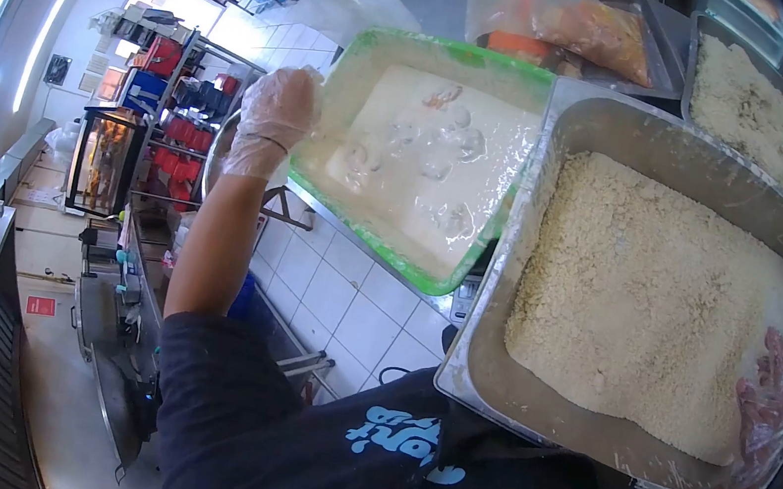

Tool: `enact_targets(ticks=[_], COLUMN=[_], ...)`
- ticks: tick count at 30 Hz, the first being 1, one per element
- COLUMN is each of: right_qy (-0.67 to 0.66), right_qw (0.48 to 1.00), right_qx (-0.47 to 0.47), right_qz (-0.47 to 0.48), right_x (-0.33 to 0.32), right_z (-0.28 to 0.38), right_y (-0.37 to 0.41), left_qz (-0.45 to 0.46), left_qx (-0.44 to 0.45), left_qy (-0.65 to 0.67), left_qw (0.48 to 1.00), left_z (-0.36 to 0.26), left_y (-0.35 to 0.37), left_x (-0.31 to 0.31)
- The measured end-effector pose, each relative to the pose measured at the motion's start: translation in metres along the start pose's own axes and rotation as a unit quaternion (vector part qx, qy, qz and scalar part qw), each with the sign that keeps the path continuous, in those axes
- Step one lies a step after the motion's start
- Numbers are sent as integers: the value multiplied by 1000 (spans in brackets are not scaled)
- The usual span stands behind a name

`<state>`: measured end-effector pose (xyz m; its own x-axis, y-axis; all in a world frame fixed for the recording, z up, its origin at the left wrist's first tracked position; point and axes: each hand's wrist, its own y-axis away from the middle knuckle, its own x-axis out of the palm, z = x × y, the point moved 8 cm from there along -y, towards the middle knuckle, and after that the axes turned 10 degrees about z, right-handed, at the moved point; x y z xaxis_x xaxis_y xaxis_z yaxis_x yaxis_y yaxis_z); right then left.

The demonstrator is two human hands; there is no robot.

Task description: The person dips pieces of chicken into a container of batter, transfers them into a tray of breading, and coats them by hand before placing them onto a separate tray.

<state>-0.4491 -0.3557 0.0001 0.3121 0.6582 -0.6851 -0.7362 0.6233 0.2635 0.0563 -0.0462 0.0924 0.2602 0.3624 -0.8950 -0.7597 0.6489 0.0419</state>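
My left hand, in a clear plastic glove, is closed at the left edge of a green-rimmed tub and seems to grip it. Part of that rim is hidden behind the fingers. Pale, runny batter fills the tub, with several coated lumps showing through its surface. To the right, a deep metal pan holds off-white, crumbly flour or breading. My right hand, also gloved, rests at the pan's right inner wall beside the breading, fingers extended and nothing visible in them.
Behind the tub, a metal tray carries a plastic bag of orange food. Another tray of crumbs stands at the back right. A rack with red items, a glass display case and a large wok lie to the left.
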Motion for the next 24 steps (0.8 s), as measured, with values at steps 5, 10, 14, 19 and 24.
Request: enact_targets(ticks=[5,10,14,19,24], right_qy=[-19,-49,-231,-202,-125], right_qw=[1000,998,967,967,987], right_qx=[-5,-34,-102,-153,-90], right_qz=[7,-3,-29,-38,-44], right_x=[-1,-2,-12,-17,-9], right_z=[8,5,-8,8,16], right_y=[-1,-1,1,-9,-12], left_qz=[86,-41,29,79,107], left_qx=[95,256,263,256,272], left_qy=[143,46,52,64,127], left_qw=[981,965,963,961,948], left_z=[-81,-137,-130,-132,-182], left_y=[15,9,9,17,35], left_x=[-44,-7,-20,-40,-33])
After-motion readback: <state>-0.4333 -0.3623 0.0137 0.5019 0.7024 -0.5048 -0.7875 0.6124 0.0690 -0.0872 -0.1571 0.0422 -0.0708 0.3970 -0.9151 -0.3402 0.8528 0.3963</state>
